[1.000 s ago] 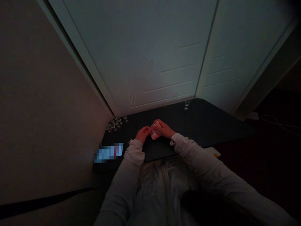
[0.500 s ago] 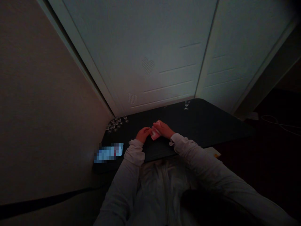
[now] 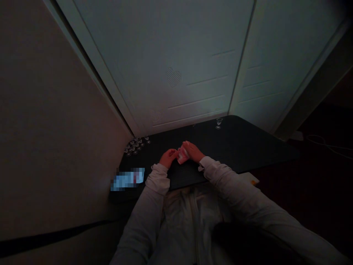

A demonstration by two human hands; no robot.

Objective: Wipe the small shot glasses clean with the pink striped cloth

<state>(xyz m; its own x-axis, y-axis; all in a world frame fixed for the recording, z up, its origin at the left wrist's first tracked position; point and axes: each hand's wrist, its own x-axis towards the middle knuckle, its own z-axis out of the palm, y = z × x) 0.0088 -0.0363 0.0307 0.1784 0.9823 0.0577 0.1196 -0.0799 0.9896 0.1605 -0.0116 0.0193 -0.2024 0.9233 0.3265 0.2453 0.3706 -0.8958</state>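
Centre of the frame: a small pink cloth [image 3: 182, 158] with whitish patches, over a black tabletop [image 3: 248, 147]. Lower left: a pixelated screen [image 3: 128, 179], light blue with a dark red spot. Bottom: a pale grey jacket [image 3: 180, 228]. Upper centre: a grey-green door panel [image 3: 193, 36] patterned with straight grooves and two diagonally striped hearts [image 3: 173, 77]. Left: a dull brown wall [image 3: 41, 129].

Dim throughout — right edge near-black

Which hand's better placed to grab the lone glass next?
Likely the right hand: it's nearer the lone glass, with the left hand across the pink item. But the right seems to hold that item, so it would need freeing first.
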